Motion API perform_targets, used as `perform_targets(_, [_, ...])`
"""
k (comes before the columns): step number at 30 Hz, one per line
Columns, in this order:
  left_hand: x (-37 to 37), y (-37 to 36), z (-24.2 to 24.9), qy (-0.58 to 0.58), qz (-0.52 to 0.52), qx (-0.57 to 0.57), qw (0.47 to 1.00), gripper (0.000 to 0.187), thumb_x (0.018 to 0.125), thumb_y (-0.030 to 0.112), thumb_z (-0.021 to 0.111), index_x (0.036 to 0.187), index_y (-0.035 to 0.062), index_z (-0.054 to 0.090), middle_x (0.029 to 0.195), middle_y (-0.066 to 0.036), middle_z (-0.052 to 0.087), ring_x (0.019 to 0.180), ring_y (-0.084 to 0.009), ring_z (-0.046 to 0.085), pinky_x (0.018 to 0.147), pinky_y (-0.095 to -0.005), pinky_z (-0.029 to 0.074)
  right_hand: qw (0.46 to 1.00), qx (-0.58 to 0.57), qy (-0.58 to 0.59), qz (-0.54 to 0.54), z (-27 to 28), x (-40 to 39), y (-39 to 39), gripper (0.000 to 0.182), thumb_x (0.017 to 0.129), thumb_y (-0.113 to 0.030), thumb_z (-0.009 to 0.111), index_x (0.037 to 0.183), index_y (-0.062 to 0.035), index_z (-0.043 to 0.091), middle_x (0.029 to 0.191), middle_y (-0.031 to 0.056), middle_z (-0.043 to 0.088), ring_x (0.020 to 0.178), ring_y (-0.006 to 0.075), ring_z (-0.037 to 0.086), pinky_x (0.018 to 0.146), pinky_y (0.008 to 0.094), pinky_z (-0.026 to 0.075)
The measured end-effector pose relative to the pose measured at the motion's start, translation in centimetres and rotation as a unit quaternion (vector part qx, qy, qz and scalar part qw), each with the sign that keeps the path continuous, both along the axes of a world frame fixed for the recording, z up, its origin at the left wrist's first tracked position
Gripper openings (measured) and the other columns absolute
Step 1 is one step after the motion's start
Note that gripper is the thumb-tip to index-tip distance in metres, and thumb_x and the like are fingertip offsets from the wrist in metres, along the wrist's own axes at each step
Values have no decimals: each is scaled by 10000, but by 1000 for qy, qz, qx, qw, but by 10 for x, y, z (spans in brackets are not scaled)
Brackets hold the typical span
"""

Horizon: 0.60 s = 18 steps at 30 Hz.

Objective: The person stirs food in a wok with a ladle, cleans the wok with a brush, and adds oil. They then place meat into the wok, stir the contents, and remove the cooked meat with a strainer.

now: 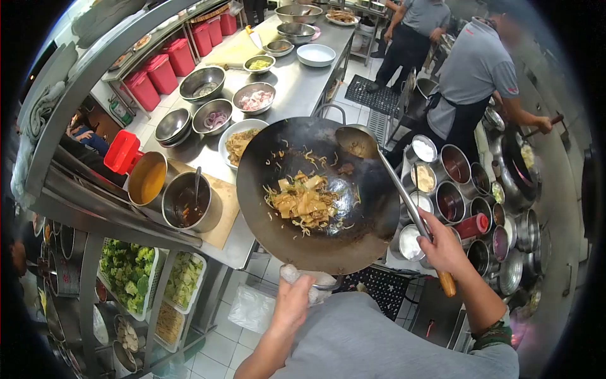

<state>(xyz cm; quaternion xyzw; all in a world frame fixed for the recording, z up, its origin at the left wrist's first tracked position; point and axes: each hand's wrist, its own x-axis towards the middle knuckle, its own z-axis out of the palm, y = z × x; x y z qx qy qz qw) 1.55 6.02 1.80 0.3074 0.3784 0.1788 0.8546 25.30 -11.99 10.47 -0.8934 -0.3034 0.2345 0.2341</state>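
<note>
A large dark wok (pixel 303 249) is held up in front of me, tilted so that its inside shows. Wide flat noodles (pixel 309 199) with bits of vegetable lie in its middle, and scraps cling higher up the wall. My left hand (pixel 294 303) is closed around the wok's near handle through a pale cloth (pixel 319 281). In my right hand (pixel 442 243) is the handle of a long metal ladle (pixel 399 180) with a wooden end. The ladle's bowl rests in the upper right of the wok, with a little food in it. Beyond the wok's left rim sits a white plate of noodles (pixel 237 146).
Steel bowls of sliced onion (pixel 214 119) and pale raw meat (pixel 255 100) stand on the steel counter (pixel 297 79). Two pots, one with orange liquid (pixel 149 180), are at left. Seasoning tins (pixel 455 163) line the right. A co-worker (pixel 470 69) stands beyond them.
</note>
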Motion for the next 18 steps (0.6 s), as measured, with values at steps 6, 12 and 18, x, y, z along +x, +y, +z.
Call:
perform_targets(6, [29, -10, -34, 61, 11, 182, 981, 400, 777, 19, 534, 1121, -4, 333, 962, -93, 500, 807, -133, 515, 681, -273, 462, 883, 95, 440, -133, -5, -48, 33, 487, 873, -73, 510, 1327, -102, 335, 703, 28, 483, 473, 96, 458, 370, 266, 394])
perform_targets(12, [32, 24, -32, 24, -64, 137, 988, 257, 771, -1, 514, 1025, -23, 485, 954, -83, 555, 832, -126, 538, 738, -288, 461, 607, 229, 741, -171, -16, -57, 34, 404, 925, -64, 458, 1312, -128, 363, 754, 20, 436, 477, 49, 431, 355, 227, 396])
perform_targets(18, [12, 33, -10, 27, -5, 18, 999, 304, 777, -15, 491, 1077, -13, 538, 996, -74, 592, 908, -172, 583, 790, -311, 472, 651, 272, 697, -127, -45, -76, 7, 399, 940, -102, 457, 1321, -148, 349, 735, 5, 425, 440, 38, 375, 335, 232, 355])
